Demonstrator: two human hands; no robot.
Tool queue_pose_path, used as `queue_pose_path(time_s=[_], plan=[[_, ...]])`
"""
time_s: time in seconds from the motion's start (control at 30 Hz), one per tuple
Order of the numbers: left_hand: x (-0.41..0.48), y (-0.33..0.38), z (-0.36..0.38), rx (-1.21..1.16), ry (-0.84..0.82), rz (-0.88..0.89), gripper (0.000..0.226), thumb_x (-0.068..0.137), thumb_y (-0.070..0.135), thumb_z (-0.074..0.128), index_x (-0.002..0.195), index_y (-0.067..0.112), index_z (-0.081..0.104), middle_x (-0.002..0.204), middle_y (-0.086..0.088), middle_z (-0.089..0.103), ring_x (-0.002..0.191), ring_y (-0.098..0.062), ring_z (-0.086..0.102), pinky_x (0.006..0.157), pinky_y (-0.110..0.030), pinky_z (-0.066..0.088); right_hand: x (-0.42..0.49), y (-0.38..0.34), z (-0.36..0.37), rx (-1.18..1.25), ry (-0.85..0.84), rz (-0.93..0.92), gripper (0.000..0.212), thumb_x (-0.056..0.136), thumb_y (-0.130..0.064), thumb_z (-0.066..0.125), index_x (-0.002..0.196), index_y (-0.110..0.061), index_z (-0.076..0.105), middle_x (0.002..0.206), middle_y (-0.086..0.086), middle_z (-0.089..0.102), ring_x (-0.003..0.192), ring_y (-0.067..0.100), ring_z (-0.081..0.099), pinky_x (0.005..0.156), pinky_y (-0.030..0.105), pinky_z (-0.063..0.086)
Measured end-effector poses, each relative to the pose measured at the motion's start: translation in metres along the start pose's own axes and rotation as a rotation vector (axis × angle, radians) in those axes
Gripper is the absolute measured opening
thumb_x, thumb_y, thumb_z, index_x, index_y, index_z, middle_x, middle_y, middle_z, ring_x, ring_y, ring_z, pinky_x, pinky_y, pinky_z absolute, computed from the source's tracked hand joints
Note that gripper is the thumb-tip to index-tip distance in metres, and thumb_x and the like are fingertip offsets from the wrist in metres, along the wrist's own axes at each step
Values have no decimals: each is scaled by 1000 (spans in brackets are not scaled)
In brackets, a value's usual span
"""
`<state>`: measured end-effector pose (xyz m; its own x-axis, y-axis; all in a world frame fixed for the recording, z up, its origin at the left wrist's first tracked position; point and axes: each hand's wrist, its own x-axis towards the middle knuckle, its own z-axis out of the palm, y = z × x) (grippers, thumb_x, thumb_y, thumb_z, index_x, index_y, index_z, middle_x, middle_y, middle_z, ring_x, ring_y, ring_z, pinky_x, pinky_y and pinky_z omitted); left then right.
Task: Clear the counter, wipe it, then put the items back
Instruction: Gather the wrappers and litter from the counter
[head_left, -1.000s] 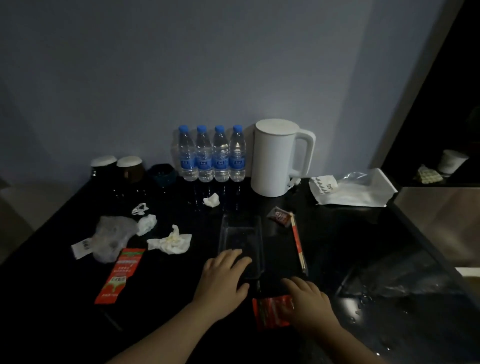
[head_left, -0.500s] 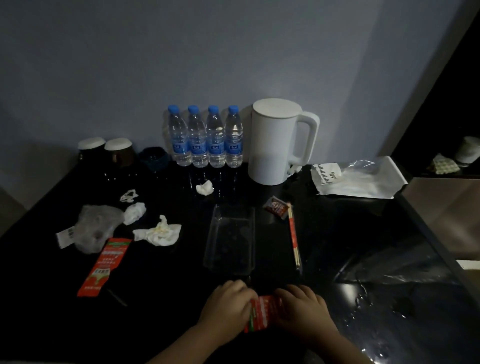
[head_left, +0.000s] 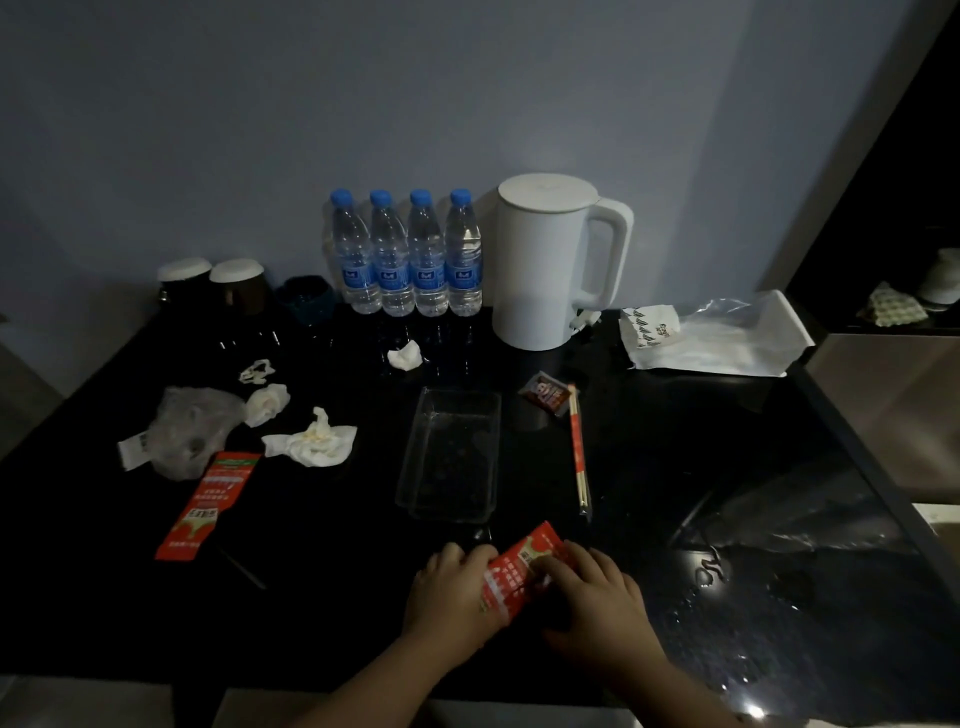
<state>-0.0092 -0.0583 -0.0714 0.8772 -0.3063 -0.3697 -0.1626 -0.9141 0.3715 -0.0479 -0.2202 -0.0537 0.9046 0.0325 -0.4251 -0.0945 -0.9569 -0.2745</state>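
Observation:
A red packet (head_left: 519, 571) is tilted up off the black counter (head_left: 322, 597) near its front edge. My left hand (head_left: 449, 592) grips its left side and my right hand (head_left: 597, 592) pinches its right side. Beyond them lies a clear plastic tray (head_left: 449, 457). A second red packet (head_left: 208, 504) lies flat at the left, beside crumpled tissues (head_left: 311, 441) and a clear plastic bag (head_left: 189, 431). Wrapped chopsticks (head_left: 577, 452) and a small sauce sachet (head_left: 545, 397) lie right of the tray.
Several water bottles (head_left: 405, 254) and a white kettle (head_left: 550, 265) stand against the wall. Two lidded cups (head_left: 213, 283) stand at the back left. A white paper bag (head_left: 711, 338) lies at the back right. Water glistens on the counter's right part (head_left: 779, 571).
My left hand left the clear tray and came back to the red packet. Both hands now hold the packet and have lifted its far end up.

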Motion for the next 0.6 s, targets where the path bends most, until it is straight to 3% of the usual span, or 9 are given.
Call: queue_pose_path(time_s=[0.2, 0.3, 0.37, 0.5, 0.6], plan=[[-5, -3, -2, -430, 28, -155, 61, 77, 28, 74, 130, 25, 44, 121, 0, 39, 107, -14, 51, 94, -28, 48, 1, -4, 3, 229, 144, 104, 79, 82, -47, 59, 147, -36, 15, 158, -8, 4, 144, 18, 11, 115, 39, 18], [-5, 7, -6, -593, 54, -145, 64, 75, 24, 77, 131, 24, 45, 121, -1, 42, 108, -13, 51, 92, -26, 47, 4, -4, 8, 499, 276, 190, 76, 80, -48, 63, 144, -28, 28, 153, -4, 25, 137, 18, 31, 112, 40, 30], [-4, 17, -12, -739, 54, -144, 61, 76, 22, 76, 128, 26, 46, 122, 0, 47, 109, -13, 54, 89, -26, 49, 6, -6, 2, 821, 332, 248, 68, 82, -45, 64, 140, -23, 35, 143, 2, 42, 125, 19, 46, 106, 40, 38], [2, 38, -24, -1021, 100, -141, 50, 82, 19, 72, 125, 24, 48, 111, 5, 60, 100, -9, 60, 76, -20, 50, 5, -18, -23, 1438, 122, 322, 54, 92, -36, 54, 139, -14, 36, 120, 12, 60, 98, 22, 62, 86, 37, 51], [2, 51, -34, -1257, 149, -207, 41, 87, 16, 65, 123, 22, 47, 102, 5, 59, 87, -7, 59, 56, -15, 45, -2, -26, -38, 1528, -15, 230, 32, 96, -32, 48, 116, -8, 57, 102, 16, 68, 85, 25, 65, 71, 32, 53]])
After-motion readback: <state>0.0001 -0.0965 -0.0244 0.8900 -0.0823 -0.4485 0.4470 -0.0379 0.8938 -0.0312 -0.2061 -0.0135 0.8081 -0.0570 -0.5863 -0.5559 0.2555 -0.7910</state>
